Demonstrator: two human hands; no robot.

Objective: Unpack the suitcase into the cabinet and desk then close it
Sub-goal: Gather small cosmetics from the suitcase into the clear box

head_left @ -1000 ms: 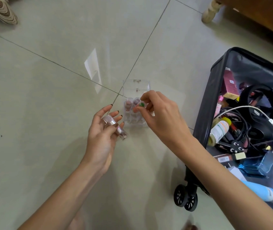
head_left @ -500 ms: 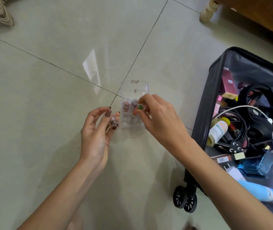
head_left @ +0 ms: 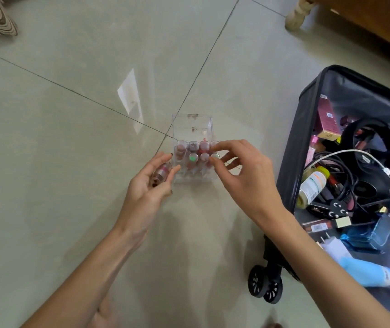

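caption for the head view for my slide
Right hand pinches a tube in the clear organiser on the floor; left hand holds a second tube beside the open suitcase.

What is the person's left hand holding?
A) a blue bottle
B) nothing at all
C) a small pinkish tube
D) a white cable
C: the left hand grips a small pinkish tube beside the clear organizer, while the white cable and blue bottle lie in the suitcase.
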